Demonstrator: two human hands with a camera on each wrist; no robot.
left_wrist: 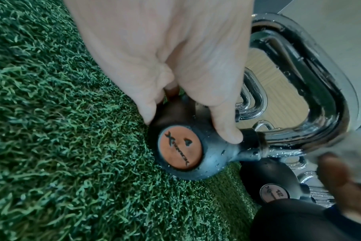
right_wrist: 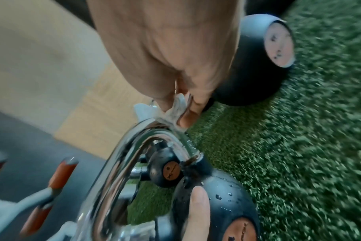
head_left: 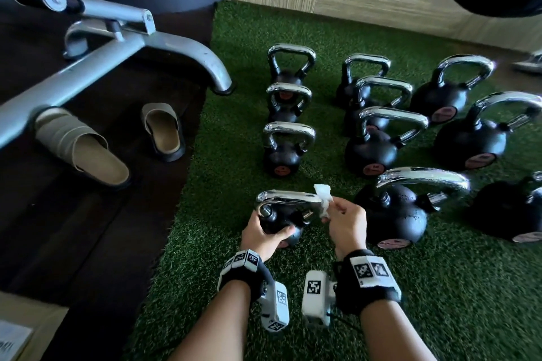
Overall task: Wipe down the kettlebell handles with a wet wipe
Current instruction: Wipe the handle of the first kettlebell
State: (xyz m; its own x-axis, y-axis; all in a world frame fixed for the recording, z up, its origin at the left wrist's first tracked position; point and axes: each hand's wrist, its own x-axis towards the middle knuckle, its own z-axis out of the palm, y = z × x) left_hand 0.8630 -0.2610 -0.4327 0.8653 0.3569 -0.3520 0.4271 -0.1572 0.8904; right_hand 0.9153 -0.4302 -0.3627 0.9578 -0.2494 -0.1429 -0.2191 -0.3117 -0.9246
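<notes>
1 small kettlebell (head_left: 281,226) is sitting on the green turf (head_left: 234,132) nearest the person, at the near end of the left column. Its chrome handle (head_left: 286,199) is carrying water droplets, and the orange disc on its side is reading 4 in the left wrist view. The left hand (head_left: 264,236) is curling round the black ball, thumb on the near side and fingers on the far side, steadying it. The right hand (head_left: 346,221) is pinching a white wipe (head_left: 324,199) between thumb and fingers and pressing it against the handle's right corner (the wipe is bunched, 1 end sticking up). Just to the right, a larger kettlebell (head_left: 393,214) is standing close to the right wrist, and more are lining up in rows behind. Off the turf to the left, 2 beige sandals (head_left: 164,132) are lying on the dark floor under a grey bench frame (head_left: 123,50).
</notes>
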